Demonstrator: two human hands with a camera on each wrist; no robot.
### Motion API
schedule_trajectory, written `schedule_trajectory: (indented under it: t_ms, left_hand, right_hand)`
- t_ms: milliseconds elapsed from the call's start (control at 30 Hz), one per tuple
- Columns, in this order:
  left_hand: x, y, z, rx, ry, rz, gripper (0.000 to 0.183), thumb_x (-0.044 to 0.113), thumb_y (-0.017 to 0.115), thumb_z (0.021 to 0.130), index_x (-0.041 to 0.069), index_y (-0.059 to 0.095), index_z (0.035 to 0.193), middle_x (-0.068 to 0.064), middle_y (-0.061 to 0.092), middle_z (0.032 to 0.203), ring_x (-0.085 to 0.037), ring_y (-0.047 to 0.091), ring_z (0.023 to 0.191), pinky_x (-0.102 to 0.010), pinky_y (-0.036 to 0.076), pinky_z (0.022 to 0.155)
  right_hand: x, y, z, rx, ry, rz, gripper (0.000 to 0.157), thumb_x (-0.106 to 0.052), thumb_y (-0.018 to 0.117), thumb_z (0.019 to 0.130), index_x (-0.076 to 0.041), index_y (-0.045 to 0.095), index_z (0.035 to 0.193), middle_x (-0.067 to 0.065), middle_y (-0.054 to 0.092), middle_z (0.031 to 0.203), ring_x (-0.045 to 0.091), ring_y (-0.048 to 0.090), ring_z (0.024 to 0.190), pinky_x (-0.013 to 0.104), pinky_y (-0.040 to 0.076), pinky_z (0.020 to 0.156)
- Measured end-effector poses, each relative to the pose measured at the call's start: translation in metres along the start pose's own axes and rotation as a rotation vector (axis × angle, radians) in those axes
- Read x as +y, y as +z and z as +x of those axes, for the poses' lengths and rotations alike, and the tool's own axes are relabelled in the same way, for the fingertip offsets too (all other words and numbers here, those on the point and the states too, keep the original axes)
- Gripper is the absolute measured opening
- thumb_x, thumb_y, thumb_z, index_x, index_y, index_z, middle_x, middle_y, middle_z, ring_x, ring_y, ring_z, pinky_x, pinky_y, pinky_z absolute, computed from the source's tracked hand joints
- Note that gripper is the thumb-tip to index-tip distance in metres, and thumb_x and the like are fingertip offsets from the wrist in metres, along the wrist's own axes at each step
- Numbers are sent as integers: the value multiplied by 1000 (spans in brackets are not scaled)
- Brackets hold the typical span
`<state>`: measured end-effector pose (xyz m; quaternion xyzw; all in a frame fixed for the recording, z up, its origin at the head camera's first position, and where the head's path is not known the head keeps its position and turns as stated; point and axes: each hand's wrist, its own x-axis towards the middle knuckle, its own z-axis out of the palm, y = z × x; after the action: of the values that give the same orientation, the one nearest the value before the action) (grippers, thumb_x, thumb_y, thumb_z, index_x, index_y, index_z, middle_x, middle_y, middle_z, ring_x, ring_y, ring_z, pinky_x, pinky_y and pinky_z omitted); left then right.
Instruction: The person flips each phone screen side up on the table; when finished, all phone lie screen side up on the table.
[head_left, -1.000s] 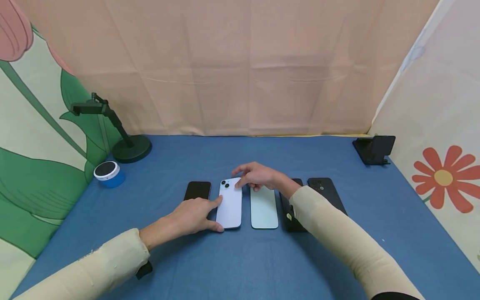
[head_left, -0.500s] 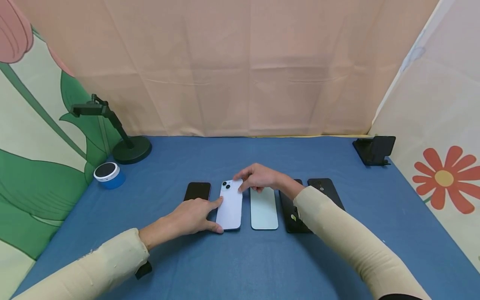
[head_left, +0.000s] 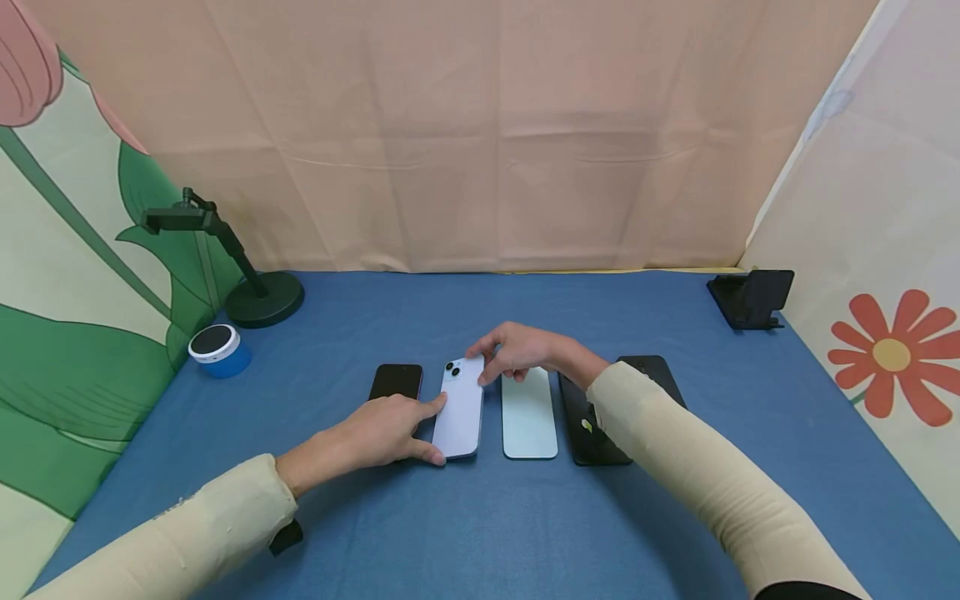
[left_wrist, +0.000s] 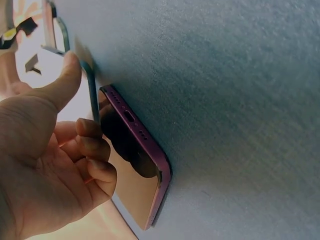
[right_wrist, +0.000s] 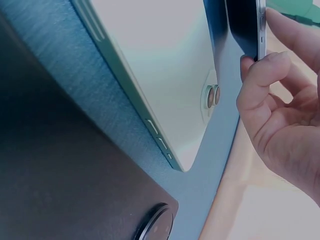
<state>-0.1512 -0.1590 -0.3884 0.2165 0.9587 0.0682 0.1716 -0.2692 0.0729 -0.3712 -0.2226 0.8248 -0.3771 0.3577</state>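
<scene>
A lavender smartphone (head_left: pixel 457 417) lies camera side up between both hands, its right side tipped slightly up. My left hand (head_left: pixel 386 429) grips its left edge, thumb at the near corner. At the far right corner, thumb and fingers of my right hand (head_left: pixel 517 346) pinch it; the right wrist view shows the raised phone (right_wrist: pixel 245 30) edge-on. Under the left hand is a screen-up phone (head_left: pixel 397 380) with a purple frame (left_wrist: pixel 130 117), partly hidden. To the right lies a pale green phone (head_left: pixel 529 421), camera side up.
Further right, a black phone (head_left: pixel 588 425) and another dark phone (head_left: pixel 651 371) lie partly under the right sleeve. A dark stand (head_left: pixel 262 298) and a blue-and-white round container (head_left: pixel 219 350) stand at left. A small black phone holder (head_left: pixel 752 298) is at the back right.
The lavender phone has tipped a little, its right side rising and more of its edge showing. The right hand shifted slightly with it; the left hand has barely moved.
</scene>
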Motion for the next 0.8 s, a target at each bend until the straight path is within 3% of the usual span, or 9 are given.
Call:
schedule_trajectory:
  t_ms: [200,333,433,567,700,800]
  left_hand:
    - [-1,-3,0,-27,24,36,90,59,74,80,16,43,153,-7,73,109,-12,54,78,-31,45,67]
    - [1,-7,-2,-23,31,-2,94,59,75,81,18,38,156,-1,67,83,-10,51,67,-27,39,59]
    - [5,-8,-5,14,65,-88,92,58,74,83,18,36,157,4,54,69,-8,48,60,-25,35,54]
    - [12,-7,-10,93,138,-163,85,57,70,88,18,38,156,9,50,70,-5,45,60,-22,36,56]
    - [19,-3,-11,160,177,-154,81,56,68,90,18,39,155,11,50,71,-3,44,59,-21,37,55]
    - [23,-1,-12,190,186,-139,80,56,67,90,16,41,155,13,49,70,-2,43,57,-21,37,54]
  right_hand:
    - [-2,0,1,-8,7,6,52,-17,78,88,-16,63,138,2,54,82,14,35,52,33,36,56]
    - [-4,-1,1,-2,6,-2,52,-17,78,87,-15,64,136,2,56,80,13,34,51,33,36,56]
    - [-6,-1,1,0,1,1,50,-16,78,87,-13,65,134,0,61,84,13,34,50,33,37,56]
    - [-9,-2,0,-10,-6,7,48,-15,78,87,-11,66,133,3,58,78,12,33,48,33,36,56]
    - [-12,-2,0,-20,-16,-3,48,-16,78,87,-9,65,133,8,54,74,12,32,48,34,37,56]
    - [-15,-2,-1,-19,-24,-15,48,-17,78,87,-9,65,133,7,62,82,12,34,47,34,38,55]
